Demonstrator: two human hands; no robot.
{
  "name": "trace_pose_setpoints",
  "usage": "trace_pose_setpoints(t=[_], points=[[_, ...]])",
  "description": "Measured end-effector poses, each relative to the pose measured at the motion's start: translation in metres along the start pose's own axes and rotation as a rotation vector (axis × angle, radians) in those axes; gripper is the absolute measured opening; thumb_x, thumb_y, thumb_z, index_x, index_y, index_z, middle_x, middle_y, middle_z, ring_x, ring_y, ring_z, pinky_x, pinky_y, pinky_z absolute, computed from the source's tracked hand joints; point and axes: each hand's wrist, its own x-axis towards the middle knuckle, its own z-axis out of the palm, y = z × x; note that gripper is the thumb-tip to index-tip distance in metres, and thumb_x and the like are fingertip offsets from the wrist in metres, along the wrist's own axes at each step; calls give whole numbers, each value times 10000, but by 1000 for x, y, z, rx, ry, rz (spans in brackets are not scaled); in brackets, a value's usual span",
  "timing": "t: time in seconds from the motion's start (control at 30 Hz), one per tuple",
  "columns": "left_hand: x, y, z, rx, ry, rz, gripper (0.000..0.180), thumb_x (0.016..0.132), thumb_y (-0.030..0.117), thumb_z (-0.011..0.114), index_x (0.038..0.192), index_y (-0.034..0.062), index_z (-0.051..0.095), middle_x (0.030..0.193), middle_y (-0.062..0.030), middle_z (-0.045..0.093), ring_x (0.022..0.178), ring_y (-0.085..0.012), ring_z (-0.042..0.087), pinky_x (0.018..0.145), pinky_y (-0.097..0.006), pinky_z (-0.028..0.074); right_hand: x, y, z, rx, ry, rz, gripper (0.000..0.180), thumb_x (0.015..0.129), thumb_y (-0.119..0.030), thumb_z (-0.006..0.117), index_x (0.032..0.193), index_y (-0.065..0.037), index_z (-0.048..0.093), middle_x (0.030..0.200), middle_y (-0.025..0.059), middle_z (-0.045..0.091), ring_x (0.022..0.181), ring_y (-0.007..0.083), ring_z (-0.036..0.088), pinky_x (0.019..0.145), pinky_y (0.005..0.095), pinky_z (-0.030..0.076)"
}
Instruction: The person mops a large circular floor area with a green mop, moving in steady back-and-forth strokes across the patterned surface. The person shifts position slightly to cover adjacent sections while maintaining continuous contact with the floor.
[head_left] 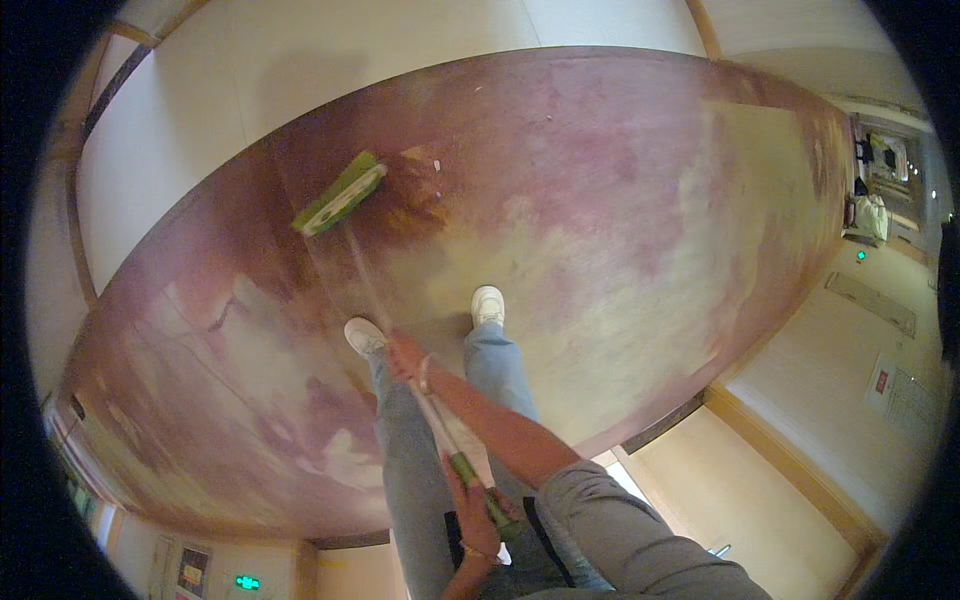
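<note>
You are holding a mop (400, 330) with a long thin pole. Its flat green head (340, 194) sits on the carpet (620, 220), up and to the left of your feet, close to the pale wall (200, 110). The pole runs from that head down to your hands, and the middle part looks so thin and blurry that it is hard to follow.

Your right hand (404, 357) is wrapped around the pole higher up, near your left shoe (364, 335). Your fingers hide the pole there. Your left hand (473, 510) is closed around the green grip at the low end of the pole, close to your body. The very end of the pole is tucked behind that hand and your grey sleeve (640, 540), so you cannot see it.

Your right shoe (488, 305) stands just beside the pole. The carpet is reddish with pale, cloudy patches. The room's edges bend and go dark at the rim.
</note>
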Motion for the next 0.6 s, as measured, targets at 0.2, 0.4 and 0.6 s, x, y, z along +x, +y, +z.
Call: trace_pose_setpoints(t=[0.2,0.4,0.6], points=[[-10,-9,53,-11,-178,-66,602,895,202,377,1366,202,1,589,-78,454,436,-147,454,400,-278,439,-76,-57,-92,24,172,-88,422,825,-547,389,689,-148,401,517,-30,338,366,76,299,305,220,225],[-46,-40,47,-47,-153,-24,611,894,221,375,1363,209,-15,607,-85,463,432,-154,455,388,-293,436,-74,-6,-89,-187,-76,-459,458,793,-604,392,673,-162,410,506,-37,337,370,94,298,317,228,212],[-29,-57,53,-160,101,51,620,885,302,396,1348,318,-17,546,-77,449,413,-165,456,370,-318,443,-78,6,11,-139,-87,73,475,782,-616,379,637,-166,424,496,-32,352,363,104,292,307,243,197]])
